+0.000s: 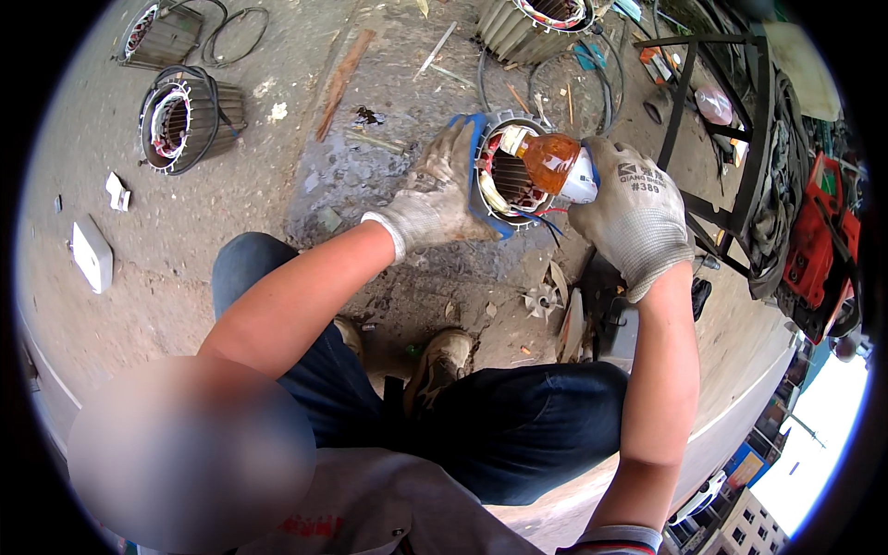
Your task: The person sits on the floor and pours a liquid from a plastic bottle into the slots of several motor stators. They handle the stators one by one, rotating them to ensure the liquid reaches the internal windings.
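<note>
a motor stator (507,176) with a blue rim is held tilted above the concrete floor (185,240) by the gloved left hand (435,199), its fingers wrapped against the outer rim. a plastic bottle of amber liquid (553,162) is gripped in the gloved right hand (634,217), fingers closed around its base, neck pointed into the windings. application appears under way; coverage achieved cannot be judged. two further stators (180,120) lie well apart, seemingly untreated.
</note>
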Demonstrator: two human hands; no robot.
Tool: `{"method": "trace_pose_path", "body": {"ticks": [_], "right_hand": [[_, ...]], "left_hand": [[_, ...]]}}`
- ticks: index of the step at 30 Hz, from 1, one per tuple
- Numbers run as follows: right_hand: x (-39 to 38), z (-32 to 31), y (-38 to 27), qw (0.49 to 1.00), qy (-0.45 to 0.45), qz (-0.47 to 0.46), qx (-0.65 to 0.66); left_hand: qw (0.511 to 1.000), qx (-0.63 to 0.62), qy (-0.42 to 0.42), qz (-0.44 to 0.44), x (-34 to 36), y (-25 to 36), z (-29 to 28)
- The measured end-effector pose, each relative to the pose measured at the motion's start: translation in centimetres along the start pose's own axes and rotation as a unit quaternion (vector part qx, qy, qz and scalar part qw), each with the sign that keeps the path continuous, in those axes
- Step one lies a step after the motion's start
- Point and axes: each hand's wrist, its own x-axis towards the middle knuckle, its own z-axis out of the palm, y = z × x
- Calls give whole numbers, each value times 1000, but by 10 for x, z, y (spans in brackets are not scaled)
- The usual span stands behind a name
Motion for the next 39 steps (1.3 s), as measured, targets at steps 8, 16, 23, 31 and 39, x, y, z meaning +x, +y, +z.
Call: {"method": "trace_pose_path", "body": {"ticks": [8,16,23,31,39], "right_hand": [[5,1,2,1000,14,19,11],[14,3,5,999,-3,48,7],[16,4,8,998,-4,51,27],[14,-1,6,998,-31,47,33],[19,4,13,998,-18,59,10]], "left_hand": [[1000,9,-3,14,4,-4,5],[999,17,20,23,2,-10,13],[998,-15,53,39,0,-10,13],[999,34,27,19,2,-11,16],[999,-11,33,34,2,-12,12]]}}
